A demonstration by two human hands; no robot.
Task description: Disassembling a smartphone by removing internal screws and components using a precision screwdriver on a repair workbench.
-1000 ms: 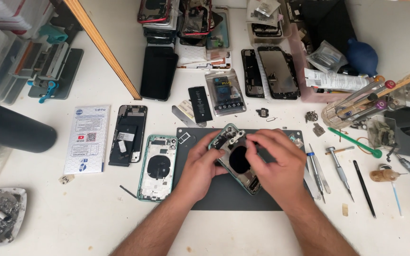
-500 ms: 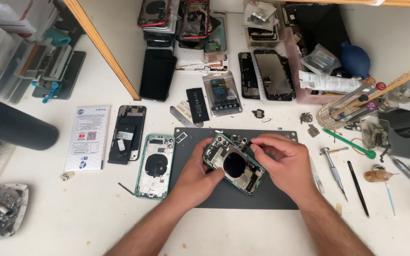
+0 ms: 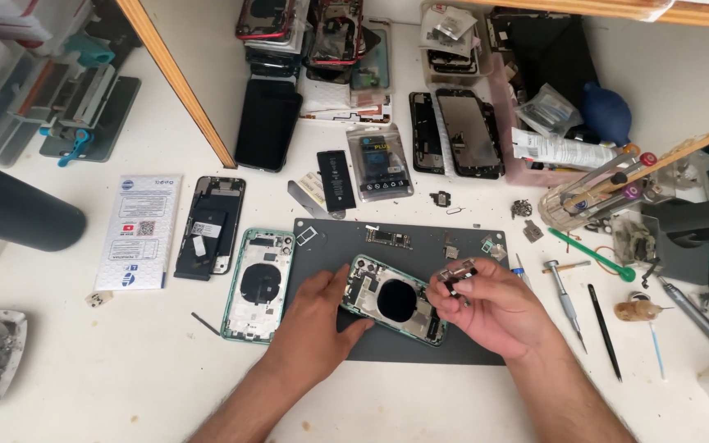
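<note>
Left hand: my left hand (image 3: 315,316) lies flat, fingers spread, pressing the near-left corner of the green-rimmed, opened phone housing with the round black hole (image 3: 394,299) onto the dark grey rectangular work mat (image 3: 420,349).
Right hand: my right hand (image 3: 494,308) is pinched shut, thumb and forefinger gripping a small silvery-black metal part (image 3: 456,277) just above the housing's far-right corner.
Where the work sits: the housing lies tilted across the middle of the mat; the part is lifted clear of it, as far as I can tell.
Grip advice: I judge a light pinch by the edges best, since the part looks thin and easily bent.
Steadying: I would keep my left palm's weight down so that the housing cannot slide.
Loose bits: tiny grey components (image 3: 450,250) lie on the mat's far edge, near my knuckles; I should move low and slowly.
Neighbours: a second green phone back shell with a black round coil (image 3: 259,283) lies just beside my left wrist, and a small silver screwdriver (image 3: 564,294) to my right.
</note>
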